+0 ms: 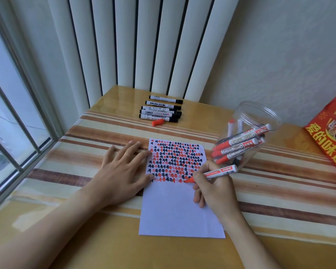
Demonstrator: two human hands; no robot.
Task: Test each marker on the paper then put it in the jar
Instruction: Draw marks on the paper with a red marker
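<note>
A white paper sheet [179, 212] lies on the table, its upper half covered in rows of red and black marks. My right hand [214, 189] grips an uncapped red marker [219, 171] with its tip touching the paper at the end of the lowest row. My left hand [122, 171] lies flat with fingers spread on the paper's left edge. A clear plastic jar [260, 115] stands right of the paper, tilted, holding several red markers. Several black markers [160, 111] lie in a row at the back, with a loose red cap [158, 122] in front of them.
The striped wooden table [85, 171] meets a window [12, 113] on the left and white vertical blinds [144, 45] at the back. A red printed bag [332, 136] leans at the right edge, beyond the jar.
</note>
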